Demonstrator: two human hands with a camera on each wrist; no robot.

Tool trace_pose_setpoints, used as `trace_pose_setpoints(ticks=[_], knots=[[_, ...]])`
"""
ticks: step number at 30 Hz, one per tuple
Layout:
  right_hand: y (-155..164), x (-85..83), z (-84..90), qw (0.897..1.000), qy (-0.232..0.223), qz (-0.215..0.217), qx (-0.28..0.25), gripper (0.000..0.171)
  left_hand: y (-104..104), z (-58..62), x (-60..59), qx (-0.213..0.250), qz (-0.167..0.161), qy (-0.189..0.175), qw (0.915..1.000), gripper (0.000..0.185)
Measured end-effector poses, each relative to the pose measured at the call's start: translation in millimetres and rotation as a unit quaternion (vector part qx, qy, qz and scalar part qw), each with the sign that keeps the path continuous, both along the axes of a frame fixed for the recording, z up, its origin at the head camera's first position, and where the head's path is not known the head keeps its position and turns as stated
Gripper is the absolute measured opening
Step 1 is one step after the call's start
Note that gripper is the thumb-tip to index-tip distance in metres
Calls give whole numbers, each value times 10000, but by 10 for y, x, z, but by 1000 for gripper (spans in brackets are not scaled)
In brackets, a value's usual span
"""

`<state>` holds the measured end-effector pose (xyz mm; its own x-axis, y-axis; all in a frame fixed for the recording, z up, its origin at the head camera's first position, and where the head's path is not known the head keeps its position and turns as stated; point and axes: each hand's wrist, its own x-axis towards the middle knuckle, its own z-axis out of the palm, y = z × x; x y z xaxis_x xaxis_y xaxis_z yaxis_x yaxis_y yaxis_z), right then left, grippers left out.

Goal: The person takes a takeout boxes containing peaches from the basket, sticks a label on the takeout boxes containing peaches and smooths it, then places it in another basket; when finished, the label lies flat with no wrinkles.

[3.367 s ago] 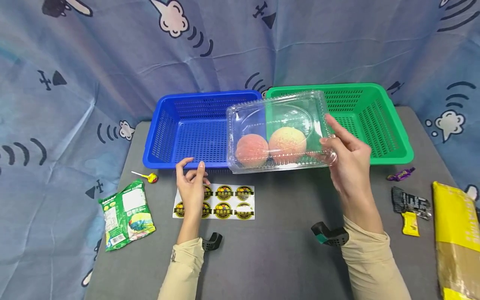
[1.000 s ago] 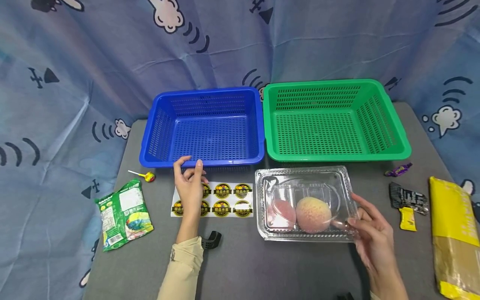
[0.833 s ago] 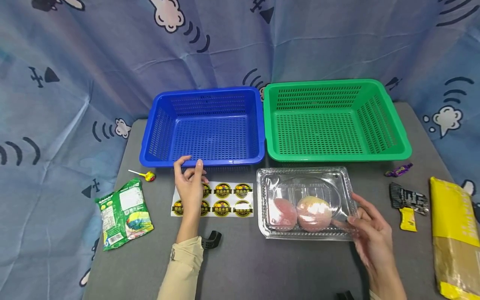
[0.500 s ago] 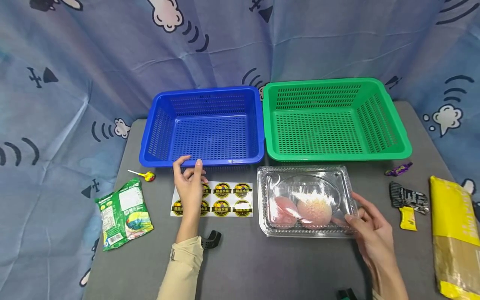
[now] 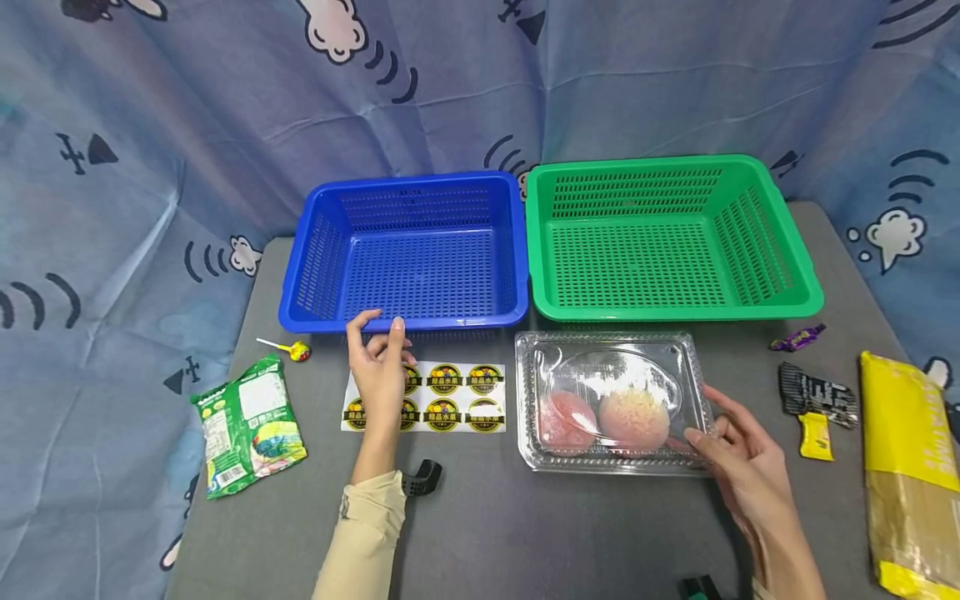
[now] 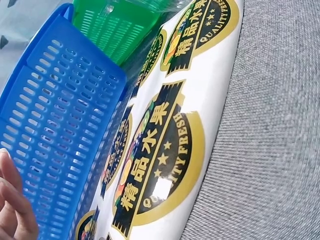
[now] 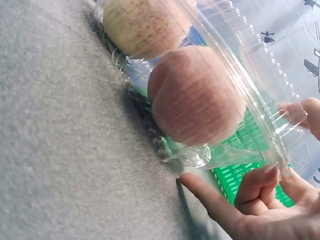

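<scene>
In the head view, my right hand [image 5: 753,462] grips the right edge of a clear plastic clamshell box [image 5: 536,375], thumb on top. Two peaches lie inside, a pinker peach [image 5: 567,423] at the left and a paler peach [image 5: 634,421] beside it. The box is level in front of the green basket; its base is at or very near the tabletop. The right wrist view has the little finger [image 7: 200,192] low by the cloth. My left hand [image 5: 378,379], fingers loosely bent and holding nothing, hovers over a sheet of round fruit stickers [image 5: 462,398], fingertips by the blue basket's front rim.
A blue basket [image 5: 405,323] and a green basket [image 5: 678,313] stand side by side at the back. Leftward lie a lollipop [image 5: 299,351] and a green snack bag [image 5: 255,429]. Rightward are a purple candy [image 5: 798,338], black packet [image 5: 816,393], yellow packet [image 5: 816,437] and large yellow bag [image 5: 911,475].
From above the baskets, my right hand has brought the box down and toward the front right. Within the last second the box barely moves, levelling slightly. The left hand keeps its place.
</scene>
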<state>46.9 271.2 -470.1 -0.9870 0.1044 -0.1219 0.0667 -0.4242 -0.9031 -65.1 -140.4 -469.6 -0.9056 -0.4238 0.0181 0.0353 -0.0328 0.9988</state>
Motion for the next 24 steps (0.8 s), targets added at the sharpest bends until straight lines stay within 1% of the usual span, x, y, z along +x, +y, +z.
trace_pose_setpoints(ticks=[4, 7, 10, 13, 16, 18, 21, 24], knots=[[0, -5, 6, 9997, -141, -18, 180, 65, -21, -2, -15, 83, -16, -55, 9999, 45], [-4, -7, 9, 9992, -247, -90, 290, 64, -54, -6, -28, 212, -67, -57, 9997, 44], [-6, -6, 15, 9987, -314, -172, 366, 63, -92, 3, -22, 291, -222, -43, 9993, 43], [-12, -3, 22, 9978, -380, -264, 484, 61, -134, 8, -3, 271, -418, -115, 9987, 45], [-19, 2, 26, 9969, -444, -340, 557, 60, -170, 0, 22, 66, -544, -143, 9984, 50], [-26, 6, 24, 9952, -469, -422, 743, 59, -187, -20, 43, -178, -533, -70, 9984, 53], [-19, 14, 16, 9896, -481, -473, 1269, 58, -202, -57, 96, -625, -358, 105, 9973, 56], [-3, 23, 35, 9793, -488, -434, 1916, 55, -217, -88, 172, -1102, -22, 183, 9937, 57]])
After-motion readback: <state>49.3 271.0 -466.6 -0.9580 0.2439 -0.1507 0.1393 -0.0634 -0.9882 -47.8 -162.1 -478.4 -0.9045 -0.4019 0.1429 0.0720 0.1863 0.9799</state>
